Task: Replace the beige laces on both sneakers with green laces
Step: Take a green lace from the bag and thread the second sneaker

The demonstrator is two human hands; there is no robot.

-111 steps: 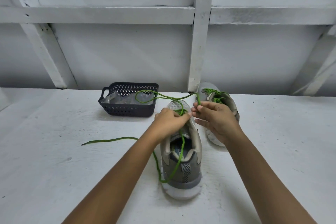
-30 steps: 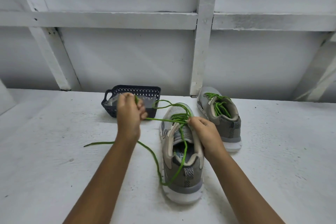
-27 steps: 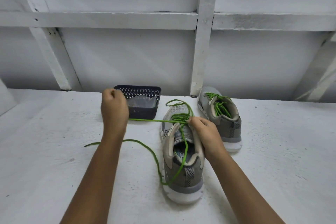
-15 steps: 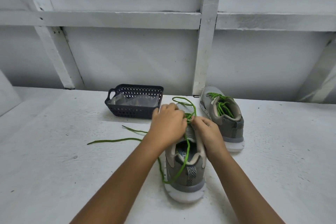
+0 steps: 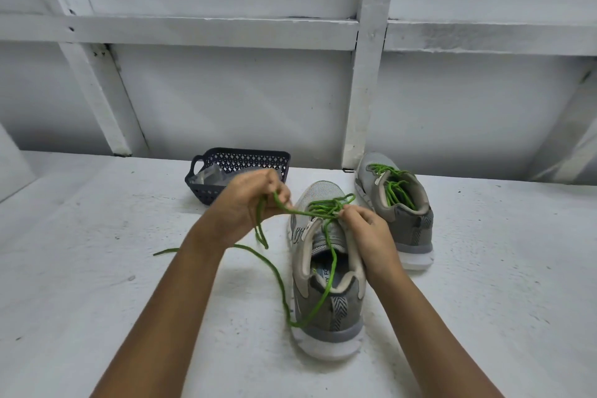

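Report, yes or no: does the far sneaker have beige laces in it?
No: the far sneaker is threaded with green laces, and no beige lace shows on it.

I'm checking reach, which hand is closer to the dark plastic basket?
Left. The left hand, gripping the green lace, is just in front of the basket; the right hand is farther right, at the near sneaker.

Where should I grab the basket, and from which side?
By the loop handle on its left end, coming in from the left. It sticks out there over open table, while the left hand and lace cover the basket at its right front corner, and the wall stands close behind.
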